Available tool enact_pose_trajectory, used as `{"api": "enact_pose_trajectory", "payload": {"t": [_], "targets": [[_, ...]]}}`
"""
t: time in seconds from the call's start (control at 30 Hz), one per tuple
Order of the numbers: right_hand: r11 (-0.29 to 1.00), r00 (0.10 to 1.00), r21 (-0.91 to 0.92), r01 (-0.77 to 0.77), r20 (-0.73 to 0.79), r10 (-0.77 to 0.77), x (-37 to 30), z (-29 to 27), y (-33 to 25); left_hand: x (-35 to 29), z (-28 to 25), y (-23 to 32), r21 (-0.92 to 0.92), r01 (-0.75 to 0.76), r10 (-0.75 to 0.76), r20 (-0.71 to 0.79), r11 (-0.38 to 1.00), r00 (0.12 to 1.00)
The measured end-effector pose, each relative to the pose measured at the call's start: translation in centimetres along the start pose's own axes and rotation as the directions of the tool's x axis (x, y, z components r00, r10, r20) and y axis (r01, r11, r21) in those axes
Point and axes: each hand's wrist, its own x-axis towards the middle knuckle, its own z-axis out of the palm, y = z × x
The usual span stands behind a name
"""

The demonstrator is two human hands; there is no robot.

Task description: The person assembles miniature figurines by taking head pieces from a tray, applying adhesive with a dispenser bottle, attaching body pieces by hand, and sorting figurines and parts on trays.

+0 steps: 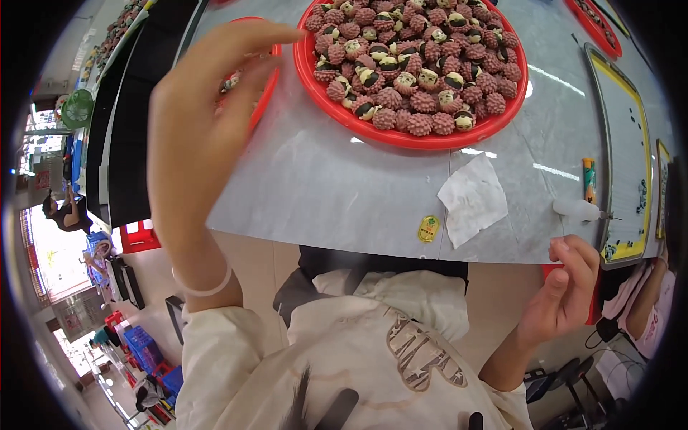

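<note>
Near the red tray (430,142), likely placed for easy reach, the left hand (190,122) arches, unclosed; the right hand (562,297) curls loosely, also unclosed.

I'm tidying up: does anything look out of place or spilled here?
The wrinkled tissue lies loose on the table, and the white bottle appears tipped onto its side by the yellow-edged tray; both look carelessly left. I see no pieces spilled around the big red tray.

Near the front edge of the grey table (308,186), a creased white tissue (473,201) and a small gold oval packet (428,228) are seen. Left of the table, a red crate (140,240), blue crates (143,347) and a round green object (77,108) can be made out.
</note>
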Motion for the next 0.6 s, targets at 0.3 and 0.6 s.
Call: {"api": "enact_pose_trajectory", "payload": {"t": [0.3,0.6], "targets": [[0.996,0.997,0.056,-0.071,-0.024,0.072,-0.7,-2.2,1.1,2.8,4.8,-1.9,-0.062,-0.026,0.034,0.146,0.998,0.989],[0.931,0.917,-0.026,-0.365,-0.181,0.354,0.4,-1.3,3.8,-1.2,4.8,2.1,-0.826,0.056,-0.037,0.042,0.561,0.998]]}}
